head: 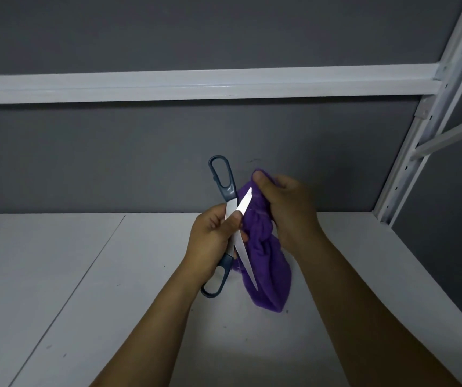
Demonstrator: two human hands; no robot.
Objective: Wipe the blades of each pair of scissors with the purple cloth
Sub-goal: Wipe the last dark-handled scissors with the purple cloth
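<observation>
Both hands are up over the white table [107, 275], and the scissors [230, 206] are splayed wide into an X. The left hand [211, 240] has its grip clamped right at the crossing, thumb pressed over the flat of the metal. One dark blue loop pokes up toward the grey wall [112, 163], the other hangs below the wrist. One blade points up and to the right, lying against the cloth [264, 263]; the other runs down across the front of it. The right hand [288, 210] has its grip closed on the bunched top of that purple cloth, thumb tip at the very top, and the rest of the fabric drops in folds (whether the bottom end touches the table, I cannot tell). So cloth and scissors sit together, mid-frame, between the two hands. Behind, a white rail [196, 85] crosses the wall and meets a white upright [417, 135] at the right.
</observation>
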